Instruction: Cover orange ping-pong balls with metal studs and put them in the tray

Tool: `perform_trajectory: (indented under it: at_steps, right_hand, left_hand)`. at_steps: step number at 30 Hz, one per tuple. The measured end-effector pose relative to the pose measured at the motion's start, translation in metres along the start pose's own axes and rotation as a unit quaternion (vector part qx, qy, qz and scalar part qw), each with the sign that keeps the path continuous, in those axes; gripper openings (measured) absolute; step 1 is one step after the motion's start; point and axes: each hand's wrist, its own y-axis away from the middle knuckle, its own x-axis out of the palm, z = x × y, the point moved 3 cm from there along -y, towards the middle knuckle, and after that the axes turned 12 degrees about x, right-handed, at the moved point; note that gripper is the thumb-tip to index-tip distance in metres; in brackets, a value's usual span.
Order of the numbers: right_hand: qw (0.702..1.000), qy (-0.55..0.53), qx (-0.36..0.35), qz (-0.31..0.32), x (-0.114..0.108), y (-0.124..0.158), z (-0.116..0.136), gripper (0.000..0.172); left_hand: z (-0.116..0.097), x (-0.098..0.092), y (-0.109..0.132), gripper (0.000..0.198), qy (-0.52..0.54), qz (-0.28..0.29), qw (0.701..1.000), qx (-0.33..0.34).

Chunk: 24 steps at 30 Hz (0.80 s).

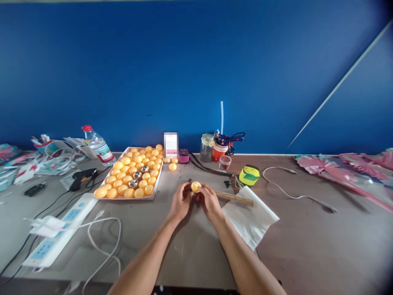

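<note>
Between my two hands is a small orange ball (pixel 195 187), with a paler, uneven patch on its face. My left hand (pixel 181 201) has its fingers closed near the ball's left side, and a small dark piece shows beside the fingertips. My right hand (pixel 209 200) pinches the ball from the right. What lies under the fingertips is hidden. A wooden strip (pixel 238 198) lies just right of my right hand, over a white sheet (pixel 253 219). To the left, a shallow white tray (pixel 125 198) holds several orange balls and a few silver ones.
A power strip (pixel 61 231) with white cables lies at the left, near a black glue gun (pixel 82 177) and a bottle (pixel 98 145). Along the wall stand a glass jar (pixel 207 148) and a red cup (pixel 220 151). Pink material (pixel 337 172) lies right.
</note>
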Motion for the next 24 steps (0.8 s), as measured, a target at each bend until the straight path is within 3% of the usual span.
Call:
perform_trajectory:
  at_steps: [9, 15, 19, 24]
  right_hand:
    - [1.0, 0.002, -0.013, -0.015, 0.003, 0.002, 0.002, 0.023]
    - [0.995, -0.076, -0.043, -0.05, -0.01, -0.002, 0.016, 0.015]
    - [0.99, -0.133, -0.03, -0.029, -0.017, -0.005, 0.02, 0.015]
    - [0.993, -0.119, -0.009, 0.004, -0.01, -0.003, 0.015, 0.014]
  left_hand:
    - [0.005, 0.001, 0.001, 0.023, -0.004, -0.021, 1.0, 0.005]
    - [0.01, -0.01, -0.001, 0.02, -0.004, -0.105, 0.994, -0.013]
    - [0.006, -0.012, -0.003, 0.016, -0.002, -0.141, 0.99, -0.006]
    - [0.002, -0.011, -0.006, 0.015, -0.005, -0.156, 0.988, 0.007]
